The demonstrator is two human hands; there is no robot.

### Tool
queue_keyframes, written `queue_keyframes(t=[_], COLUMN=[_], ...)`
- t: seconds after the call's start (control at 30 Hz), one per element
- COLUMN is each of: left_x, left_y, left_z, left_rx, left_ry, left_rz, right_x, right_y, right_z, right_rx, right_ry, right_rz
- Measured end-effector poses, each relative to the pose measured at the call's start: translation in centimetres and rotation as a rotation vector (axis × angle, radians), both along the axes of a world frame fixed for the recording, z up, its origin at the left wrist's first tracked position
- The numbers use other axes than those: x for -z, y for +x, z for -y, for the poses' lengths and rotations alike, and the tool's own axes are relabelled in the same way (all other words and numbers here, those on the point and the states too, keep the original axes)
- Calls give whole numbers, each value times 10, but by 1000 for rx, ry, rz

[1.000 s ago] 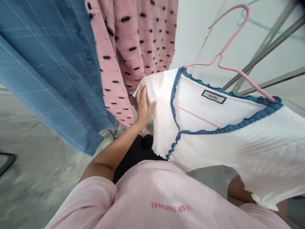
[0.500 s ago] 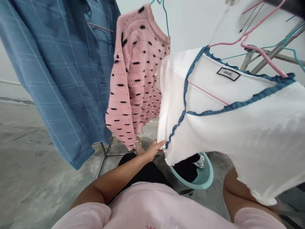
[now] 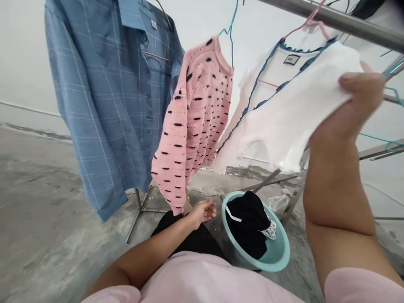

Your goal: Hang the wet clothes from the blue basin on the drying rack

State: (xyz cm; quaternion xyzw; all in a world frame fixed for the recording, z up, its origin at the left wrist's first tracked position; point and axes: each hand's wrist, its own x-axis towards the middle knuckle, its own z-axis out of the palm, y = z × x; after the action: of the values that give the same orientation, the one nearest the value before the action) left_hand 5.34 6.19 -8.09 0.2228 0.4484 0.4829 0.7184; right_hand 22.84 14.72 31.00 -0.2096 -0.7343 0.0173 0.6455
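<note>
Right grip: clenched on the hem of the white top [image 3: 284,113], thumb over the cloth, right hand [image 3: 360,101] raised high near the rail [image 3: 331,19].
Left grip: released; left hand [image 3: 203,210] palm up, fingers loosely curled, holding nothing, low beside the basin [image 3: 277,256].
White top: hung on a pink hanger [image 3: 311,21] from the rail, body pulled up and sideways by the right hand, probably to spread the fabric flat.
Pink sweater [image 3: 192,122]: hung on a teal hanger [image 3: 232,25], just left of the white top, apart from both hands.
Blue shirt [image 3: 110,105]: hung farthest left, buttoned, sleeve drooping toward the floor [image 3: 47,219].
Basin: teal, on the floor below the white top, close to the left hand, likely kept within reach.
Black garment [image 3: 249,223]: heaped in the basin, with a pale lacy piece at its edge.
Rack legs [image 3: 139,210]: metal, planted on the concrete floor under the shirt.
</note>
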Motion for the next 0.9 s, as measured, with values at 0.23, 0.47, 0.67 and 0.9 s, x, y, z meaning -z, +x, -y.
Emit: queue_keyframes(t=[0.23,0.47,0.67,0.9], left_x=[-1,4,10,9], left_y=[-10,-9,-10,-17], left_z=[-2,-3,0,3], left_rx=[-25,-25,-9,-15], left_ry=[31,6,19,-15], left_rz=[11,16,13,-9], right_x=[-6,14,41,61], right_y=[-53,-60,-55,-13], right_z=[-20,-7,20,20], right_rx=[-233,-352,-395,-16], right_ry=[-201,-278,-169,101], right_rz=[-72,-53,28,244])
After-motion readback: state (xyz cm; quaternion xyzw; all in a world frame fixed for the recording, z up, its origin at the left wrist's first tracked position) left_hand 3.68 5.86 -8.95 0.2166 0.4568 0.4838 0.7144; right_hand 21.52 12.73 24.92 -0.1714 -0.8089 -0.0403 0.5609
